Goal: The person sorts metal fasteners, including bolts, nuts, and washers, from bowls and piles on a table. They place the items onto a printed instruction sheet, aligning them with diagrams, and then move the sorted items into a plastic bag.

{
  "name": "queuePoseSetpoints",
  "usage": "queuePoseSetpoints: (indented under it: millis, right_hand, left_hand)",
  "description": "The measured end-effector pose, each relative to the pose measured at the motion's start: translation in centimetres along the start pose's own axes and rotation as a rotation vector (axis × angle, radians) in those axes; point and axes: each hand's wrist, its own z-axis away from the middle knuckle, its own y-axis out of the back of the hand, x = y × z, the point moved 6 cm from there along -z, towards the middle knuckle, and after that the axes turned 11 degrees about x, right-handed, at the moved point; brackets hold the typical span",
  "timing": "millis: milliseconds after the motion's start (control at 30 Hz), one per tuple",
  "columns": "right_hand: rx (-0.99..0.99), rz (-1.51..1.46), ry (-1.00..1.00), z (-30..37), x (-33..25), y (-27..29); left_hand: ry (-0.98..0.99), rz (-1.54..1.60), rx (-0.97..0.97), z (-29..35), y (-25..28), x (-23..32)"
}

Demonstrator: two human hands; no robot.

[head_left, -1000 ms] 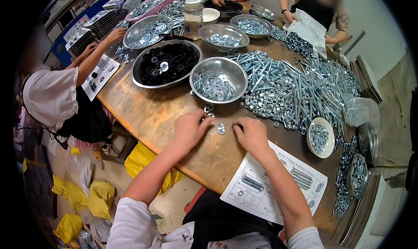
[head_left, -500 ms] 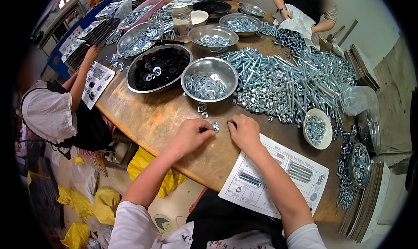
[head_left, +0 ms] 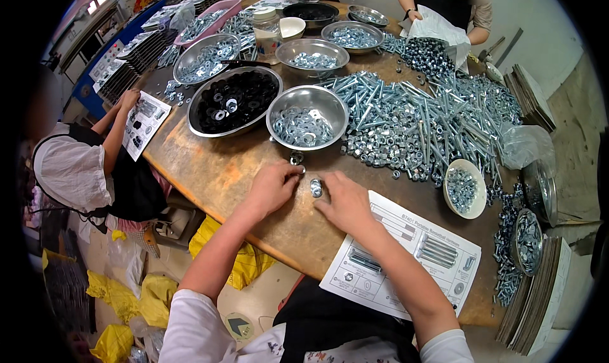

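Note:
My left hand (head_left: 276, 187) rests low over the wooden table, its fingers closed at a small shiny metal nut (head_left: 302, 169) that they mostly hide. Just beyond those fingertips lie a few more nuts (head_left: 296, 157), in front of a steel bowl of washers (head_left: 304, 127). A little group of silvery washers (head_left: 316, 187) sits on the table between my two hands. Beside it is my right hand (head_left: 346, 201), thumb and forefinger apart, their tips at the washers' edge. Under my right forearm lies a printed parts sheet (head_left: 406, 255) with hardware pictures.
A bowl of black washers (head_left: 235, 100) stands left of the steel one. Bolts and nuts (head_left: 412, 122) heap up on the right, near a white bowl (head_left: 464, 188). Co-workers stand around the table; one at far right handles a white bag (head_left: 438, 27).
My left hand has left the washers and moved forward to the nuts. My right hand has shifted left to the washers, its thumb spreading. The left-hand co-worker's arm has drawn back slightly.

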Motion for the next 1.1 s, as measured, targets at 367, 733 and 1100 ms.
queuePoseSetpoints:
  millis: [367, 733, 1100]
  right_hand:
    - [-0.01, 0.003, -0.083, -0.5, 0.9, -1.2]
    - [-0.057, -0.104, -0.031, -0.7, 1.3, -1.2]
    - [-0.006, -0.122, -0.094, -1.6, 2.0, 1.0]
  left_hand:
    - [-0.003, -0.046, -0.157, 0.0, -2.4, 1.5]
    - [0.032, -0.075, -0.152, 0.4, -1.4, 1.7]
    - [0.034, -0.201, 0.144, -0.8, 0.8, -0.6]
